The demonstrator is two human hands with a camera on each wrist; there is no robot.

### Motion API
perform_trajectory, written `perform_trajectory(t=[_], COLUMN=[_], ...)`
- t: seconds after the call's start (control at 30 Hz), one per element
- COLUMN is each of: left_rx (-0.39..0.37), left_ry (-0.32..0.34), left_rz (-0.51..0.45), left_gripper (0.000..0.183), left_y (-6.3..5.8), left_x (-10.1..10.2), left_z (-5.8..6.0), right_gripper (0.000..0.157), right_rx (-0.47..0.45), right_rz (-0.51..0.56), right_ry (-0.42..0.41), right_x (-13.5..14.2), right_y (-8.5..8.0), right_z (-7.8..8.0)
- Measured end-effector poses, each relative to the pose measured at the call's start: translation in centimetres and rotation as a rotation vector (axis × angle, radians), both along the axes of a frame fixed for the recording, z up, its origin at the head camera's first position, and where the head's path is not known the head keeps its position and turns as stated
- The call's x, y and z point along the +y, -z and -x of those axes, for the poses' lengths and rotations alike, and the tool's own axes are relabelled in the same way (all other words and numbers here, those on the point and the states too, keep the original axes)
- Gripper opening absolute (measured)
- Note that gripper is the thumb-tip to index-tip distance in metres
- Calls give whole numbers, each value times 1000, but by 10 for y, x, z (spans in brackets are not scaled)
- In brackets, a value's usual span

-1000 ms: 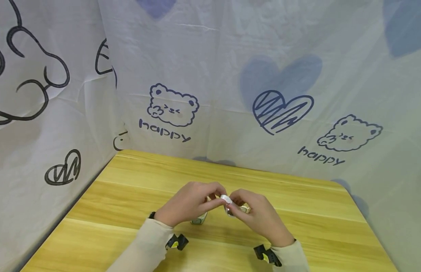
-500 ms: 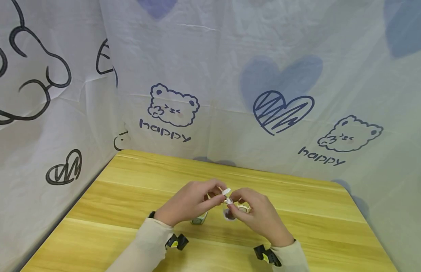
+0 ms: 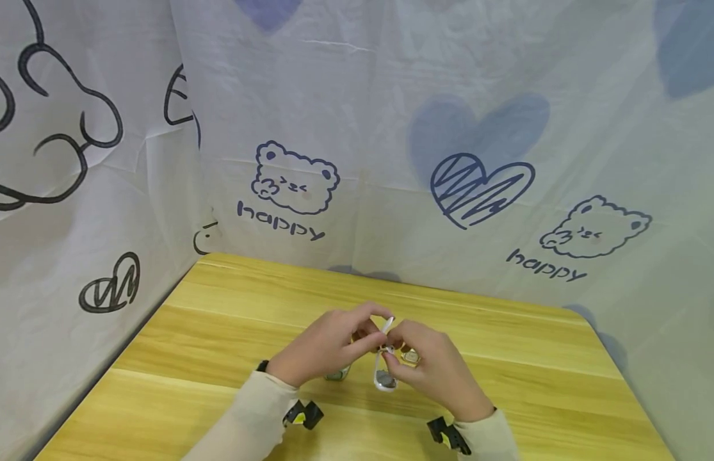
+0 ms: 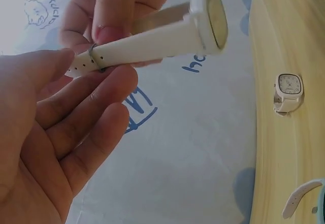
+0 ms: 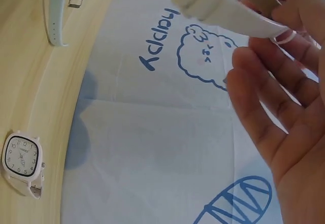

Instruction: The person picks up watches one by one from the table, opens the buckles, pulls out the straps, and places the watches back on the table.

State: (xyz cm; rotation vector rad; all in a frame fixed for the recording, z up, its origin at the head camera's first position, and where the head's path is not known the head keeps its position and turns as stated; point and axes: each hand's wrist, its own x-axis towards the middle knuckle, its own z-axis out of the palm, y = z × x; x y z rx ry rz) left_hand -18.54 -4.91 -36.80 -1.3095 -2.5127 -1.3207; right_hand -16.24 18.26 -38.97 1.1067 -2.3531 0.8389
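Note:
Both hands hold a white wristwatch above the table, its dial hanging low between them. In the left wrist view, the strap forms a loop, with a thin metal buckle around its holed end. My left hand pinches that holed end beside the buckle. My right hand grips the strap near the buckle from the other side; its fingers partly hide the strap. The right wrist view shows the white strap blurred, running into the fingers.
A pale square-faced watch lies on the wooden table beyond the right hand. Under the left hand lies a mint-green watch, mostly covered in the head view. Printed fabric hangs behind the table.
The white watch's dial has swung downward and towards me, hanging lower. The strap end at my left fingers now tips upward. Both hands stay nearly in place.

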Motion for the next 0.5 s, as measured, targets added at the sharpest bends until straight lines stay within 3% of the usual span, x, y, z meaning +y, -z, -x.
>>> perform_trajectory(t=[0.3, 0.4, 0.5], left_rx=[13, -58, -205], left_ry=[-41, -66, -49], left_rz=[39, 35, -28], left_gripper=[40, 41, 35], left_y=[3, 4, 6], left_x=[2, 3, 5], left_z=[0, 0, 1], right_gripper=[22, 20, 18], right_rx=[214, 252, 259], right_rz=[-42, -45, -48], right_ry=[10, 21, 36], right_x=[-5, -6, -6], right_y=[0, -1, -1], right_z=[1, 1, 0])
